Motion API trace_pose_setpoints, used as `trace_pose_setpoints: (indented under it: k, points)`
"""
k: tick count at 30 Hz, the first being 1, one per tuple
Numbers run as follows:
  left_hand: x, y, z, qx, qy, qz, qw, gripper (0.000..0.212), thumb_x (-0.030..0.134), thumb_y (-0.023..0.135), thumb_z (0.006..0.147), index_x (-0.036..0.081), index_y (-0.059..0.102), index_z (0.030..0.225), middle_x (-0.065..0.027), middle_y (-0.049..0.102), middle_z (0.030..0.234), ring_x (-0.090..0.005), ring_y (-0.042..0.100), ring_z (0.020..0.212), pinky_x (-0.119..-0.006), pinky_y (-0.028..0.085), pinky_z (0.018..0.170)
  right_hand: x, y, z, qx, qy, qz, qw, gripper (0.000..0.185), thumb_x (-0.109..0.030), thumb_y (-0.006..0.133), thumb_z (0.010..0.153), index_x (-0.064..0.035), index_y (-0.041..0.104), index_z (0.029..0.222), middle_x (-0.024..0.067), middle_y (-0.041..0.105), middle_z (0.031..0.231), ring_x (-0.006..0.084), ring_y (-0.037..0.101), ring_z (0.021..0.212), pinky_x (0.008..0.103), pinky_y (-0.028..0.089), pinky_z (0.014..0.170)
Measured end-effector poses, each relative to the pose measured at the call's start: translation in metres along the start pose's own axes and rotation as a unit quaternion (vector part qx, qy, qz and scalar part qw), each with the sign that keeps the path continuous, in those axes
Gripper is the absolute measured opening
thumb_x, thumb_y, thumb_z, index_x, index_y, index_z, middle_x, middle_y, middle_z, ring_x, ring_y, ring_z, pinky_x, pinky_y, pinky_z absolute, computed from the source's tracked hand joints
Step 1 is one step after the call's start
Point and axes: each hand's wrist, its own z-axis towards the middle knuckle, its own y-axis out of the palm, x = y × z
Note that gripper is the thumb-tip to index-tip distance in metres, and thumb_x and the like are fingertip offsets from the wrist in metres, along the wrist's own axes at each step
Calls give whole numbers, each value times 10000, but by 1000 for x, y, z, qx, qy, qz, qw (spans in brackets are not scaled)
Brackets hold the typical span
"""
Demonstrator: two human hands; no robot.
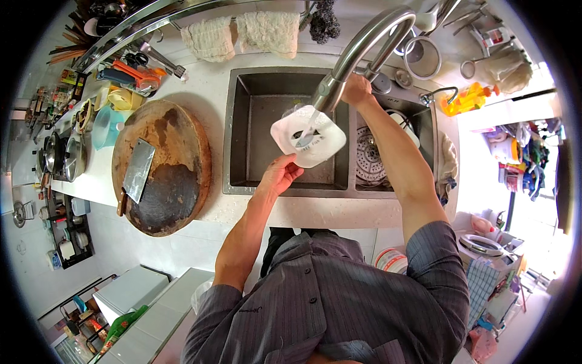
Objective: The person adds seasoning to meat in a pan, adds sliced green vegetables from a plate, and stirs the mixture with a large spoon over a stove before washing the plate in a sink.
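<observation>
My left hand [282, 173] pinches the near edge of a white rounded-square plate [325, 148] with a fish print and some writing. The plate is held over the large basin of a dark double sink [268, 113]. Above it curves a brushed-metal gooseneck tap [335, 77], and a stream of water falls from its mouth onto the plate. Behind the spout, at the tap's base, is my right hand [357, 89]. Its fingers are mostly hidden, so I cannot tell what they grip.
A cleaver [140, 168] lies on a thick round wooden chopping block [182, 136] to the left. A perforated metal steamer tray [369, 157] sits in the smaller basin. Towel cloths [267, 34] hang behind the sink. A rag [448, 159] drapes at the right edge.
</observation>
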Motion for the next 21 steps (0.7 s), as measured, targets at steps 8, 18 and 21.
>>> trace_pose_setpoints:
  k: [8,18,21]
  points:
    - [-10,15,12,-17,6,22,1000,138,80,716,920,60,670,1048,-75,709,1050,-183,683,919,-328,595,758,-4,-6,-5,13,-10,8,1000,270,-209,534,867,-87,771,908,168,748,1015,360,719,989,459,583,836]
    - [7,15,8,46,110,37,992,261,64,685,923,53,637,1180,-60,704,1075,-183,671,895,-322,572,782,-5,-7,-2,-19,5,-7,1000,289,-198,525,885,-67,768,972,180,738,1081,377,708,1029,480,575,863]
    - [5,8,-3,48,70,43,995,251,77,673,929,45,631,1174,-83,703,1071,-198,673,880,-316,572,747,-1,-5,0,-25,-6,-18,999,288,-198,524,886,-69,769,966,180,739,1079,375,710,1026,480,575,865]
